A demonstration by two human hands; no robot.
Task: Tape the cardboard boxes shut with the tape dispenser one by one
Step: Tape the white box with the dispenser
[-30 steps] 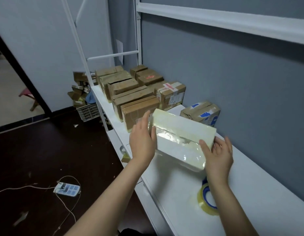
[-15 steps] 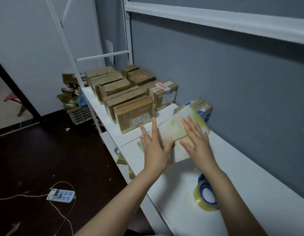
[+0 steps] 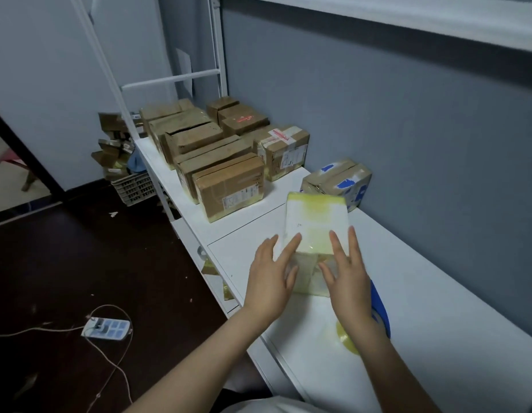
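Head view: at the lower centre of the frame both bare forearms reach forward over the white table. The left hand is open, with its fingers straight and spread. They lie against the near left corner of the white box, and the index finger rests on the top face. The right hand is also open and spread. Its fingers rest on the near right part of the top, and its thumb touches the near end face. Neither hand curls around anything.

The white box lies flat on the table at the centre of the frame. Its long axis runs away from the person, almost straight up in the picture, and its short near end points to the hands. This end looks glossy with clear tape, and the top has a yellowish tint.

Just right of the right wrist, partly hidden by it, the tape dispenser lies on the table, blue with a yellowish roll.

Further up, a box with blue marks stands beside the grey wall. Behind it, at the upper centre, the brown cardboard boxes stand close together in rows. On the dark floor at the lower left lies a power strip.
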